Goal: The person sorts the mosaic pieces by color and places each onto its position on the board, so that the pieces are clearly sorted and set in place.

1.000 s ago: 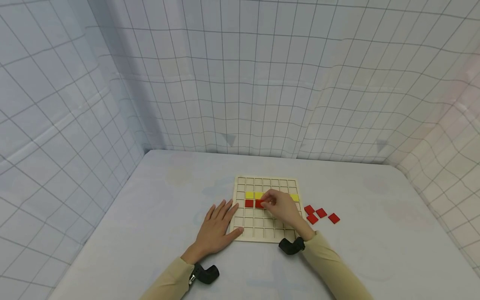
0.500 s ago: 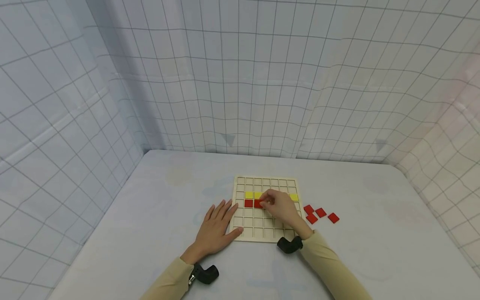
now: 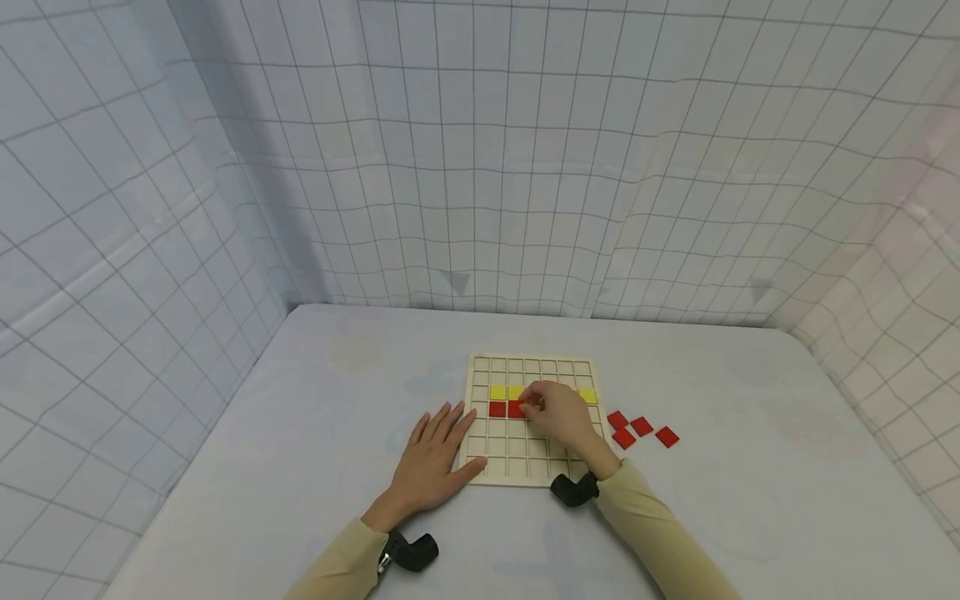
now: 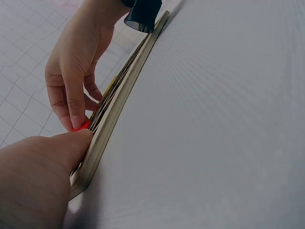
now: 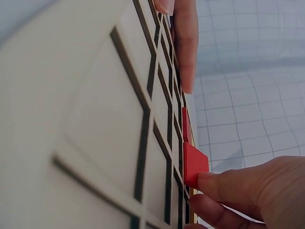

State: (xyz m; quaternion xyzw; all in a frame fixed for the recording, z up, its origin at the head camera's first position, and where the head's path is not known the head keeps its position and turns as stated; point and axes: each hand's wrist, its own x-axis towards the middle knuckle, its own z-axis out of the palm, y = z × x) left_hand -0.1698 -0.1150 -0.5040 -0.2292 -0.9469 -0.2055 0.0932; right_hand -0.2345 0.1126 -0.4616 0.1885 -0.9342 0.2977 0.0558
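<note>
A pale grid board (image 3: 517, 467) lies on the table, divided into square cells by raised ridges. My right hand (image 3: 562, 412) reaches over it and pinches a square red tile (image 5: 195, 164) at its edge between thumb and finger. That tile tilts up at the grid, beside another red tile (image 3: 497, 409) lying in a cell. Yellow tiles (image 3: 498, 392) sit in the row just beyond, partly covered by my right hand. My left hand (image 3: 431, 462) lies spread at the board's left side, its thumb (image 4: 71, 143) and a fingertip on the frame.
Several loose red tiles (image 3: 641, 426) lie on the table right of the board. A white grid-patterned cloth (image 3: 480, 167) hangs behind and along both sides. Each wrist wears a black camera (image 3: 573, 490).
My right hand stays at the second red tile with only a slight shift. The left hand holds its place, and the head view has tipped a little.
</note>
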